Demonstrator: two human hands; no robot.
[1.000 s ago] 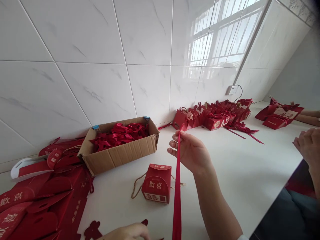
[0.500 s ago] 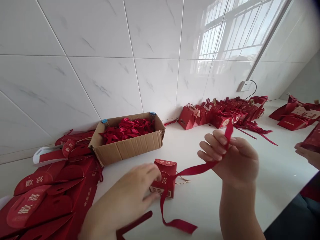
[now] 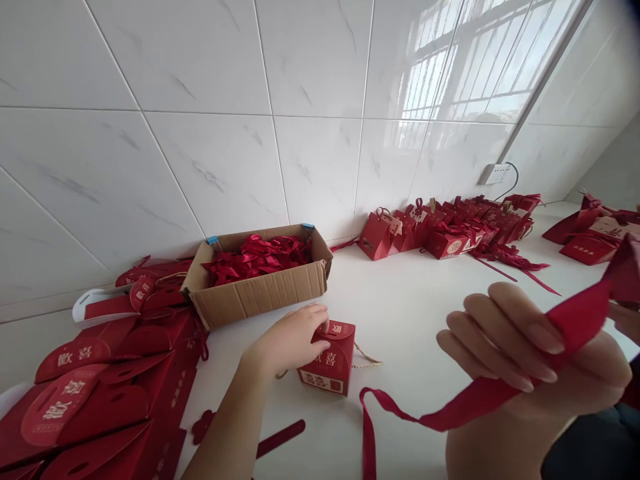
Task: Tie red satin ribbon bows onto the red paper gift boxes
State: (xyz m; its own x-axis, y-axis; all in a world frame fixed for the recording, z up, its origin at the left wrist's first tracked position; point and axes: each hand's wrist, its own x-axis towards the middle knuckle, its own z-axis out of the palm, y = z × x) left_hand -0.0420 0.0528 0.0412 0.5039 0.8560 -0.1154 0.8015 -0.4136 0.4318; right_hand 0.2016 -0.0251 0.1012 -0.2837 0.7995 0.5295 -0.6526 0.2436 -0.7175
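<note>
The small red box (image 3: 336,365) stands upright on the white worktop (image 3: 400,313), near the carton (image 3: 265,297). The left hand (image 3: 287,343) touches its top and front with bent fingers; I cannot tell if they grip. The right hand (image 3: 505,340) has its fingers closed on the red ribbon (image 3: 463,405), apart from the box. Steadying the box seems in hand; moving the ribbon calls for loose slack.

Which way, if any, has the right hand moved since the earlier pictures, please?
Yes, rightward and closer to the camera: judged against the wall socket, the right hand was left of it and is now right of it.
</note>
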